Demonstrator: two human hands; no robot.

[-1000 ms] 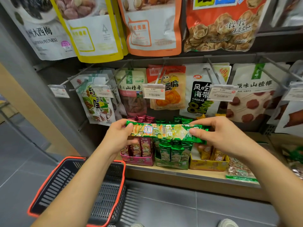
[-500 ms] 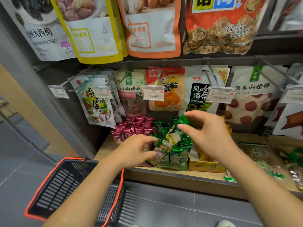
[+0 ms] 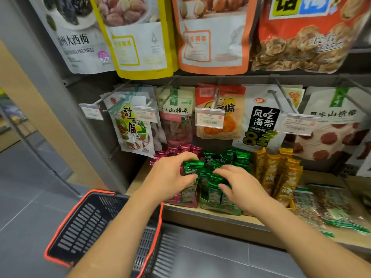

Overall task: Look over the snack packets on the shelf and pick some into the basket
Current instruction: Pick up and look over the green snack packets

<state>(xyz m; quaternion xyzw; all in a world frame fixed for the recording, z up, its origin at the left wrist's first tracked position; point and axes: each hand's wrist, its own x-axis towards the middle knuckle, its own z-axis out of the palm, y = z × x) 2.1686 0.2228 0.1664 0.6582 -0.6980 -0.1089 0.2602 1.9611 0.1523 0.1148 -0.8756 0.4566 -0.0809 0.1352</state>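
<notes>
Gripping a green packet [image 3: 190, 169] with left hand [image 3: 169, 178] fingers, the person spreads right hand [image 3: 244, 190] fingers over boxed packets [image 3: 214, 194].

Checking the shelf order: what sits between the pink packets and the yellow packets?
The green packets stand there, as the head view shows; the left hand grips one and the right hand touches others.

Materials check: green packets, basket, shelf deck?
Green packets: probably metallised plastic film, glossy, going by the bright glints on crinkled folds. Basket: moulded plastic, matte black slotted walls and an orange rim. Shelf deck: pale wood-look board, matte; laminate or real wood can't be told.
</notes>
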